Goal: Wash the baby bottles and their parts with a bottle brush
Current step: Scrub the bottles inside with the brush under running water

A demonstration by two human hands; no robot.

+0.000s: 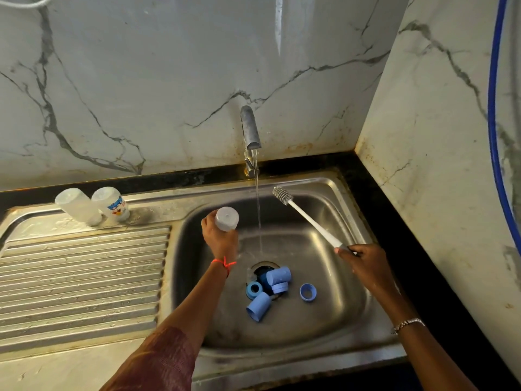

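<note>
The person's left hand (220,239) has its fingers curled round a clear baby bottle (227,218), held over the sink basin (324,328) with a flat round end turned up toward the camera. The mouth is hidden below the grip, so which way it opens cannot be told. Just to the right of that grip the stream of water (258,210) falls from the tap (249,128), close beside the bottle but apparently not touching it. The right hand (369,266) is closed on the low end of the bottle brush (313,221), whose shaft slants up and away from the grip so that the bristle head (282,194) hangs past the far side of the stream, well apart from the bottle. Below and between the two grips, blue caps (258,306) and blue rings (308,292) lie around the drain (260,268). Off beyond the left grip, two more bottles (77,206) stand on the draining board (84,277). The step in hand looks like a single bottle's scrub or rinse. The next move probably calls for turning the mouth toward the brush and bringing the bristles in, with a firm hold on wet plastic.
</note>
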